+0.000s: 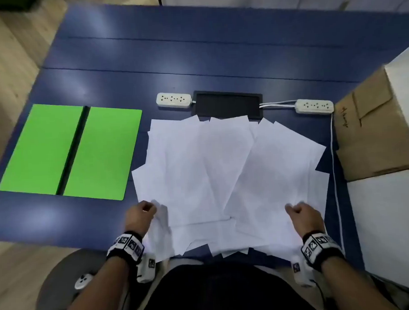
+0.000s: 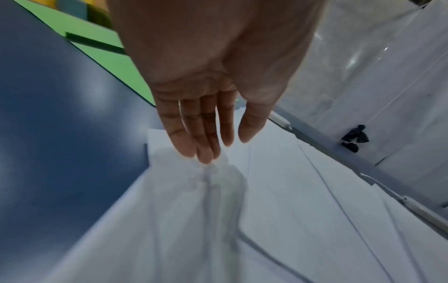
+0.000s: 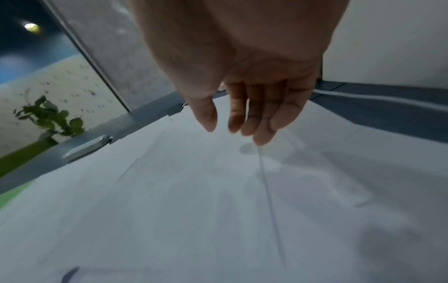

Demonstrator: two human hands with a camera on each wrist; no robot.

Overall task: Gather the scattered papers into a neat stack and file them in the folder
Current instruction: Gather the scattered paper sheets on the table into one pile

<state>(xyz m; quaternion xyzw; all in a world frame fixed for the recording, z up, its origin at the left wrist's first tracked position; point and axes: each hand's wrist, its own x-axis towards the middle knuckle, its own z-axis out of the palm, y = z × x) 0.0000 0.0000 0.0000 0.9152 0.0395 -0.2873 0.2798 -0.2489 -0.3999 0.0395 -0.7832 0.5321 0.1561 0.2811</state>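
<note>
Several white papers [image 1: 211, 168] lie fanned and overlapping across the middle of the blue table [image 1: 194, 49], and some hang over its near edge. An open green folder [image 1: 44, 147] lies flat to their left, with a dark spine down its middle. My left hand [image 1: 142, 212] is at the near left corner of the spread. In the left wrist view its fingers [image 2: 206, 153] point down, with the tips touching a creased sheet [image 2: 194, 191] and the thumb apart. My right hand [image 1: 299, 212] is over the near right sheets [image 3: 194, 191], fingers [image 3: 261, 134] loose, holding nothing.
Two white power strips [image 1: 173, 100] [image 1: 314, 106] flank a black cable hatch [image 1: 227, 104] just behind the papers. A white cable [image 1: 334, 172] runs down the right side. A cardboard box [image 1: 371, 133] and a white box [image 1: 389, 217] crowd the right edge.
</note>
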